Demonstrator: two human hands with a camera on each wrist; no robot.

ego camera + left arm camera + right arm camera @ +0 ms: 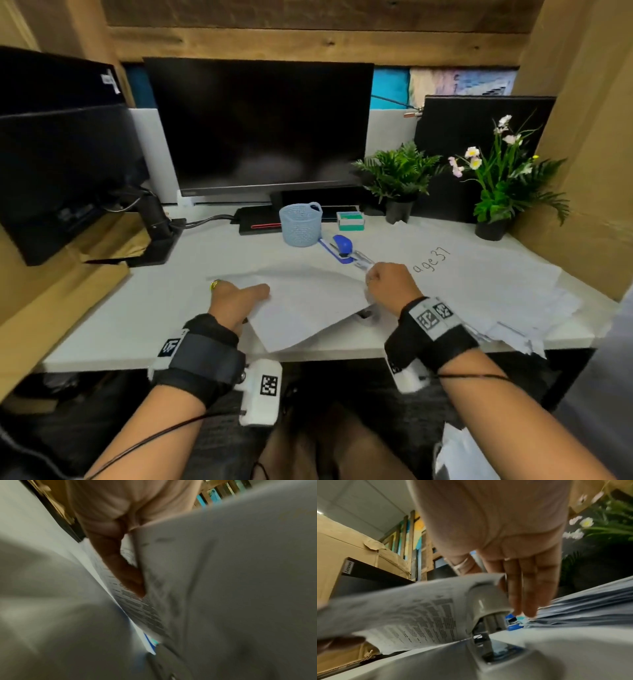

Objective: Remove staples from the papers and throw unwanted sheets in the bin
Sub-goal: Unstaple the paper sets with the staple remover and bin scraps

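A printed sheet of paper [308, 301] is lifted off the white desk [154, 308] between both hands. My left hand [246, 294] holds its left edge, thumb on top and fingers [130, 580] underneath against the printed text. My right hand [376, 277] pinches the sheet's far right corner [488, 576] between thumb and fingers [529, 588]. The sheet [419, 608] bows upward in the right wrist view. A blue stapler [339, 248] lies just beyond my right hand. A loose pile of papers [486, 284] spreads to the right.
A small light-blue basket [300, 224] and a green-and-white staple box [350, 220] stand in front of the dark monitor [260, 130]. Two potted plants [400, 178] stand at the back right. Cardboard walls close both sides. A small white object [366, 313] lies under the sheet.
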